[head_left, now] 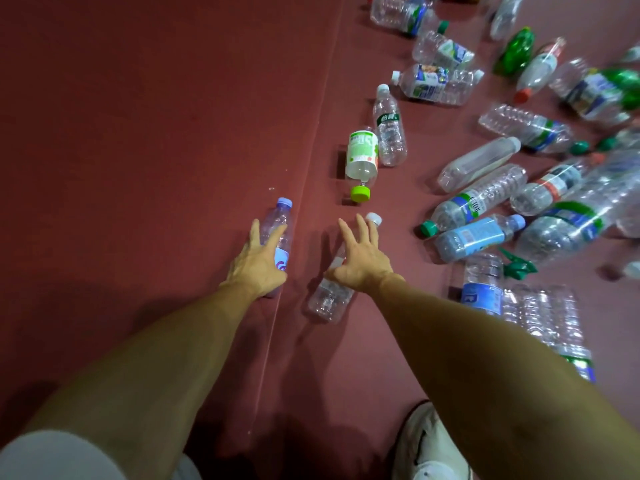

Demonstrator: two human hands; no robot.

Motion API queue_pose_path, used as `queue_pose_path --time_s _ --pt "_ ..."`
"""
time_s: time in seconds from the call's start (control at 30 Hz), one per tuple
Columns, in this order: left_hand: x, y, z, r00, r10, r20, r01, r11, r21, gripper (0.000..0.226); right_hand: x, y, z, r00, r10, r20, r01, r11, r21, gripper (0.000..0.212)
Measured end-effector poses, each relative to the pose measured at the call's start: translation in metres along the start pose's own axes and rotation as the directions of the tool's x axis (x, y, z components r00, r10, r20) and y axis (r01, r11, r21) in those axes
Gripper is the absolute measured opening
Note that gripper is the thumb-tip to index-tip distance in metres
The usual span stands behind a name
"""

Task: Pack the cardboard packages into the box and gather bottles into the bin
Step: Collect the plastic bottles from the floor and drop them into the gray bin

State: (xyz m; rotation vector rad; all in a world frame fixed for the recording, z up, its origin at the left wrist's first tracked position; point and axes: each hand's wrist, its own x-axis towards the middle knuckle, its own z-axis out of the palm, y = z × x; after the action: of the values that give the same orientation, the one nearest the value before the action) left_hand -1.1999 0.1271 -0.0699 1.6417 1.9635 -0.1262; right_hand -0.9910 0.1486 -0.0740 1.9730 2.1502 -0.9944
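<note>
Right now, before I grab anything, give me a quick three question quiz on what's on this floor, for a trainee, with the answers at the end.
1. True or false: the scattered bottles on the red floor stand upright.
2. The right hand reaches over a clear bottle with which cap? A green, B white, C red.
3. Fill in: the slim bottle under the left hand has a ___ cap.
Key: 1 false, they lie on their sides; 2 B; 3 purple.
</note>
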Motion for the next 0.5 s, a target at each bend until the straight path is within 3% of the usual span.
queue_pose_path --time_s 0.2,0.33,0.5 --pt "0.003 0.021 0.002 0.996 -0.019 0.088 0.011 0.997 0.083 0.099 -0.011 0.008 0.002 1.0 0.01 0.013 -0.01 1.0 0.015 0.111" --pt "0.004 0.019 0.0 0.997 -0.018 0.07 0.012 0.996 0.093 0.086 -0.017 0.015 0.007 0.998 0.068 0.001 -0.068 0.99 -0.127 0.099" --pt "0.006 0.016 -0.003 0.997 -0.019 0.073 0.014 0.997 0.07 0.083 -0.023 0.014 0.009 0.991 0.117 0.065 -0.107 0.984 -0.14 0.092"
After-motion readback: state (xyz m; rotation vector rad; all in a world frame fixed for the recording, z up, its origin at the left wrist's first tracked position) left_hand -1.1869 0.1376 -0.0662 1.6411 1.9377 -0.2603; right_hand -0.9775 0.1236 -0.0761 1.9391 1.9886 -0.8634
